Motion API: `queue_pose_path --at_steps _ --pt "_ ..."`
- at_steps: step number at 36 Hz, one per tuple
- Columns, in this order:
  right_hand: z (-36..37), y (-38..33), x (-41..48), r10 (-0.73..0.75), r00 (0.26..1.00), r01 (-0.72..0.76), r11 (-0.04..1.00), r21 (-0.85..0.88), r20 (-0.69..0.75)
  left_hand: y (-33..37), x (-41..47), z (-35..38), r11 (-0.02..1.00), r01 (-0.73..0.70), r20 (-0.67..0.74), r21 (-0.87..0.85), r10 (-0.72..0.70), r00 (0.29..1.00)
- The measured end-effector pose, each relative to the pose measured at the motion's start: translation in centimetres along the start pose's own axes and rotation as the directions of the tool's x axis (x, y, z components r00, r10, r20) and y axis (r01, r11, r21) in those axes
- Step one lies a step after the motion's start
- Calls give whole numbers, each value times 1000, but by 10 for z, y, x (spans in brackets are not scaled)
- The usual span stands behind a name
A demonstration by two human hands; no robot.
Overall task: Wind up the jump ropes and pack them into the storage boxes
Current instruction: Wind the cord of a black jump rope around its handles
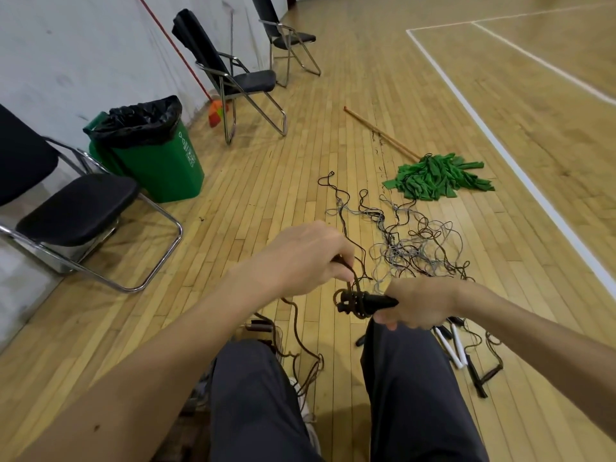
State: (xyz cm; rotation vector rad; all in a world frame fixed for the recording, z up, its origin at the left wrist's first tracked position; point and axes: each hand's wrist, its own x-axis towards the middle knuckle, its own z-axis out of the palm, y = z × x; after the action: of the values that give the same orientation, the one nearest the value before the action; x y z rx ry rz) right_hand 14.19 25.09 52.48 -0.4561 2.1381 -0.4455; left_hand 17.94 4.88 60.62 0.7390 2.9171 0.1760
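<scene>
My right hand (pixel 418 303) grips the black handles of a jump rope (pixel 373 301), with dark cord coiled round their left end. My left hand (pixel 308 258) pinches the dark brown cord (pixel 350 276) just above that coil. The loose cord trails down between my knees to the floor. A tangle of grey and dark ropes (pixel 405 241) lies on the wooden floor ahead. More handles, white and black (pixel 458 353), lie by my right leg. A basket-like box (pixel 266 331) with brown handles shows partly behind my left knee.
A green mop (pixel 436 176) with a wooden pole lies beyond the ropes. A green bin (pixel 150 151) with a black liner stands at the left wall among folding chairs (pixel 76 211). White court lines run along the right.
</scene>
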Motion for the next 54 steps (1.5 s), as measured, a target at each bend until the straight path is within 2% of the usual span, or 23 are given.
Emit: queue_pose_path --at_steps 8,16,25,28,31,34,36,37,39,40,41,43,46,50,54 --pt "8 -28 -28 -148 973 156 987 -32 175 -11 12 -20 966 -46 79 -254 68 995" --pt "13 -36 -54 -339 919 346 938 -2 204 -22 15 -12 849 -104 72 -518 164 984" --pt "16 -38 -68 -474 873 468 881 75 115 -37 14 12 611 -50 49 -790 145 988" --pt "13 -40 -70 -528 848 518 843 147 40 -39 15 29 480 -6 68 -877 137 988" --pt "5 -41 -74 -579 813 579 793 187 -63 -39 15 47 308 49 83 -950 99 992" --pt "2 -39 -73 -605 789 612 754 238 -112 -31 18 62 253 51 77 -966 93 993" --pt "2 -38 -71 -605 787 609 736 296 -116 -36 17 79 228 89 95 -969 15 995" --pt "1 -37 -70 -602 790 604 728 324 -120 -40 18 91 253 105 105 -962 -15 994" --pt "0 -35 -67 -583 800 589 716 375 -146 -38 11 101 426 169 140 -889 -99 985" --pt "0 -34 -66 -572 804 585 709 393 -165 -37 9 102 461 190 156 -867 -111 981" --pt "1 -33 -64 -563 805 585 702 407 -186 -31 7 99 463 183 158 -867 -93 983" --pt "0 -32 -61 -535 815 574 693 436 -224 -21 7 100 389 135 128 -911 -44 991" --pt "-2 -30 -60 -463 846 532 707 465 -265 -8 12 98 261 49 7 -964 -160 987" --pt "-8 -27 -57 -361 869 489 724 487 -338 0 9 101 333 4 -61 -943 -185 981" --pt "-9 -21 -50 -232 898 406 763 502 -374 4 9 106 477 6 -115 -879 -224 968"
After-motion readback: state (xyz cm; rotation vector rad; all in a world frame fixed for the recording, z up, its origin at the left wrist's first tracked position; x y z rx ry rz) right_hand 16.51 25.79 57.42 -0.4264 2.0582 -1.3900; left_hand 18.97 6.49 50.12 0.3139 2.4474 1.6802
